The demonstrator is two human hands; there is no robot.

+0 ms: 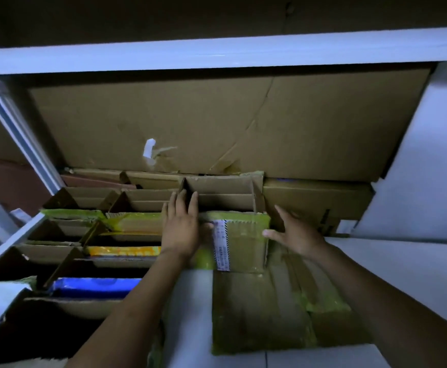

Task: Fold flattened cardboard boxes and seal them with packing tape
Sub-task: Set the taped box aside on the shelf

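A small cardboard box (246, 243) with greenish tape and a white printed label stands on a white surface in the middle of the view. My left hand (181, 224) presses flat against its left side, fingers reaching up over the edge of an open box behind it. My right hand (294, 232) is spread at the box's right side, thumb touching its corner. A flattened taped carton (264, 312) lies on the surface in front of the box. No tape roll is in view.
Several open cardboard boxes (97, 235) stand packed in rows to the left, one holding a blue item (94, 285). A large flat cardboard sheet (217, 123) leans at the back under a white shelf beam (217, 51). White panels stand to the right.
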